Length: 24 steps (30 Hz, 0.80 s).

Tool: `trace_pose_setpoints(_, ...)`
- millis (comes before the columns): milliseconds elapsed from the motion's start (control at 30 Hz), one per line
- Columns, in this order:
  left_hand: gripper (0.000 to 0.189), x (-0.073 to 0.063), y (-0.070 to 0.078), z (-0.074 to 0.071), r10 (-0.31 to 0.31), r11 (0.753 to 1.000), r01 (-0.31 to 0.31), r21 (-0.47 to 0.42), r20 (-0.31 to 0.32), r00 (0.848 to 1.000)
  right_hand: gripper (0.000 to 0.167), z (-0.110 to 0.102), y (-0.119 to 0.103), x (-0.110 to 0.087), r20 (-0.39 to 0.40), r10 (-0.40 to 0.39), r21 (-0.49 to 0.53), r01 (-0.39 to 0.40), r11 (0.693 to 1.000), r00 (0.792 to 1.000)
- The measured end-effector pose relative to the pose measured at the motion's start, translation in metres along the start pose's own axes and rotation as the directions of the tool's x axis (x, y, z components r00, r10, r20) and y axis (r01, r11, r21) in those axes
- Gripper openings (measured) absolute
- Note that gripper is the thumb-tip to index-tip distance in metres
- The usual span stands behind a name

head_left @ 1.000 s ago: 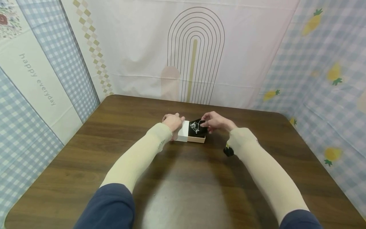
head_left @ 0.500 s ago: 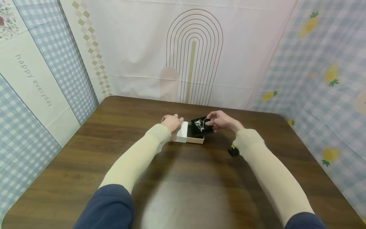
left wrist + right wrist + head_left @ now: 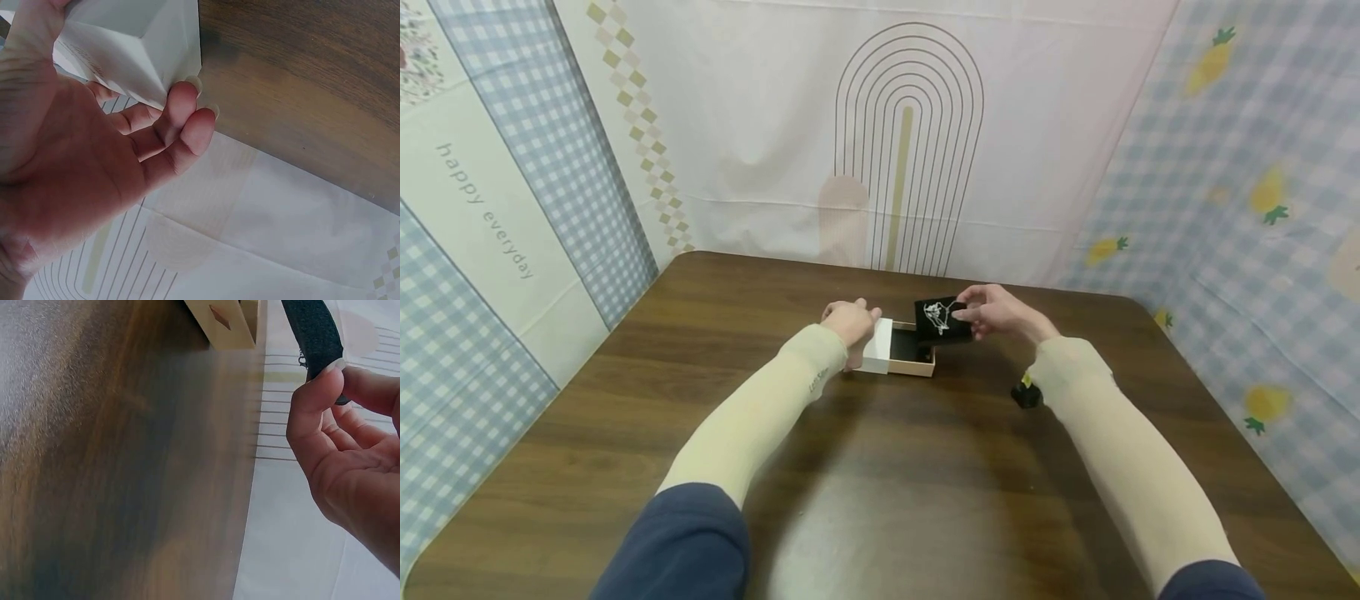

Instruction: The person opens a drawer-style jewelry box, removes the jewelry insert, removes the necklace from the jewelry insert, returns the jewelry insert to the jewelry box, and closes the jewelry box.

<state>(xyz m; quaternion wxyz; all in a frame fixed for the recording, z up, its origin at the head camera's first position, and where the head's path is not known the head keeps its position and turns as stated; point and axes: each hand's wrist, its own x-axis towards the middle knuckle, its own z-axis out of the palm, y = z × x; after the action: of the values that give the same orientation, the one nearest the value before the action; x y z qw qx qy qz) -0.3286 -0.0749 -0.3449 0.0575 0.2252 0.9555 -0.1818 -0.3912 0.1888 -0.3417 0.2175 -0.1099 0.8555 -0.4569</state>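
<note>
A small box with a white sleeve [image 3: 876, 347] lies on the table, its cardboard drawer [image 3: 912, 367] slid out to the right. My left hand [image 3: 848, 323] grips the sleeve's left end; curled fingers lie against the white side [image 3: 112, 53] in the left wrist view. Above the drawer's right part, my right hand [image 3: 1000, 312] pinches a black foam pad [image 3: 931, 332] by its right edge, thumb and fingers on opposite faces. A silver chain [image 3: 937, 317] lies across the pad. Seen from the right wrist, the pad [image 3: 315, 337] is edge-on. The drawer's inside looks dark.
A brown wooden table [image 3: 880, 475] spreads around the box. Behind it hangs a white printed cloth [image 3: 760, 125], with checked cloths at both sides. A small black object with yellow [image 3: 1026, 392] is at the right sleeve's cuff.
My right hand has lifted the black foam pad out of the drawer and moved it up and right, baring the drawer's dark inside. My left hand stays on the box.
</note>
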Motion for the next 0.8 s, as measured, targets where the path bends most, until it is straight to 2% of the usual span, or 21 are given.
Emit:
trace_pose_setpoints(533,0.067,0.003,0.000,0.000,-0.002,1.000,0.002,-0.004,0.019,1.000,0.055,-0.023,0.004,-0.011,-0.016,0.018,0.059,-0.017,0.998,1.000)
trace_pose_setpoints(800,0.072,0.001,0.000,0.000,-0.012,1.000,0.012,-0.015,0.005,1.000,0.055,-0.034,0.003,-0.015,-0.024,-0.008,0.091,0.010,0.996,1.000)
